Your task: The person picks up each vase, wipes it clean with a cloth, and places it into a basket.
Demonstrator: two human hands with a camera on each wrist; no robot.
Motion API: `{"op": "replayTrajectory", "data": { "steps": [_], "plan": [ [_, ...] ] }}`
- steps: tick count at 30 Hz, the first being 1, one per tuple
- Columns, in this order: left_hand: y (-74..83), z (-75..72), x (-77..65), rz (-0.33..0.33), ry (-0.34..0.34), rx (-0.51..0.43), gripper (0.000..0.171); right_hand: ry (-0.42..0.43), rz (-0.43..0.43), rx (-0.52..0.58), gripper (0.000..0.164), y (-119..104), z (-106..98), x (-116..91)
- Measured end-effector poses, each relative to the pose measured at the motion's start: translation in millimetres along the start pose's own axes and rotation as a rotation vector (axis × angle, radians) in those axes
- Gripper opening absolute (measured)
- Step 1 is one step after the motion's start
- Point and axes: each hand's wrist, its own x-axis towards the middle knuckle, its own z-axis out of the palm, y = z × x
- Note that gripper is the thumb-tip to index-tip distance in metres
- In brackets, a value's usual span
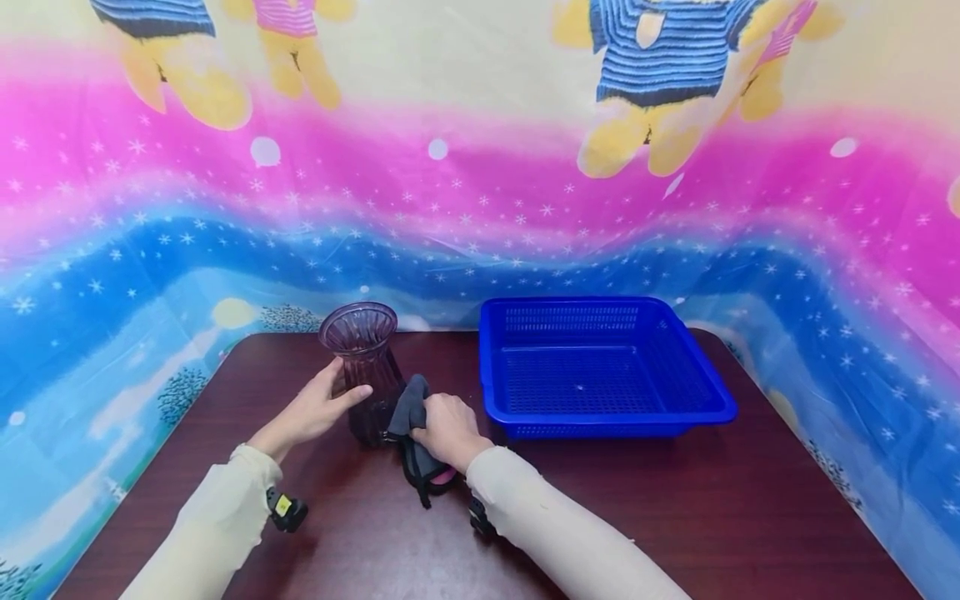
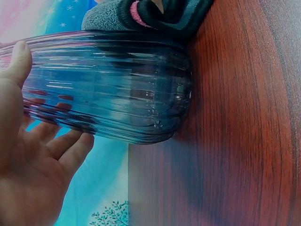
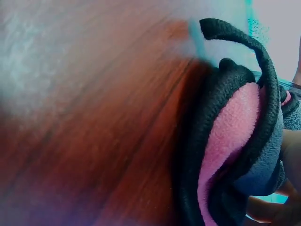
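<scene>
A ribbed, see-through purple glass vase with a flared rim stands toward the left of the table. My left hand holds it from the left, thumb in front and fingers round the far side; in the left wrist view the fingers curve along the ribbed glass. My right hand grips a bunched grey and pink cloth with black edging against the vase's right side. In the right wrist view the folded cloth shows its pink face and a black loop.
To the right stands a blue plastic basket with perforated walls. The dark red-brown table has rounded far corners. A printed cloth backdrop hangs behind and at both sides.
</scene>
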Motion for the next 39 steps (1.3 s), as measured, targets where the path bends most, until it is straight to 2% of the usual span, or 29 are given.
{"op": "replayTrajectory", "data": {
  "steps": [11, 17, 20, 26, 30, 39],
  "plan": [
    [-0.1, 0.0, 0.3, 0.022, -0.001, -0.035, 0.079, -0.028, 0.002, -0.011, 0.028, 4.7, 3.2, -0.3],
    [4.1, -1.5, -0.2, 0.032, -0.041, -0.084, 0.082, -0.030, 0.004, 0.000, 0.027, 7.3, 3.6, 1.1],
    [6.7, -2.4, -1.2, 0.013, -0.046, -0.080, 0.087, -0.030, 0.003, 0.000, 0.026, 7.3, 4.1, 1.5],
    [11.2, 3.7, -2.2, -0.087, 0.039, 0.005, 0.101, -0.041, -0.001, -0.005, 0.026, 6.9, 4.1, 1.7],
    [15.7, 9.5, 1.1, -0.124, 0.108, 0.084, 0.105, -0.042, 0.000, -0.004, 0.025, 7.3, 4.9, 1.8],
    [22.8, 9.2, 0.8, -0.121, 0.191, 0.133, 0.094, -0.034, -0.001, -0.017, 0.024, 8.0, 7.3, 4.0]
  ]
}}
